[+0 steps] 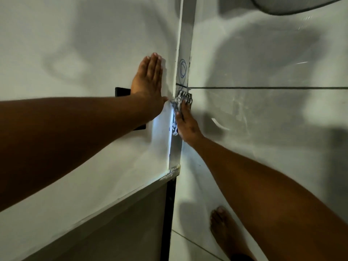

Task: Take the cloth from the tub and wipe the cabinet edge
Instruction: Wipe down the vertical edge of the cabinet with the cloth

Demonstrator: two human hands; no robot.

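Note:
A white cabinet door (84,53) fills the left half of the head view. Its narrow vertical edge (185,44) runs down the middle and carries blue pen scribbles. My left hand (148,80) lies flat on the door face, fingers together and pointing up, holding nothing. My right hand (185,121) presses a black-and-white patterned cloth (181,99) against the edge, just below a dark line across it. Part of the cloth hangs under my palm. The tub (301,6) shows only as a dark rim at the top right corner.
Glossy grey floor tiles (273,110) with a dark grout line spread to the right. My bare foot (224,228) stands on the tile at the bottom. A black handle (122,92) sits on the door behind my left wrist. Below the door is a dark recess (122,228).

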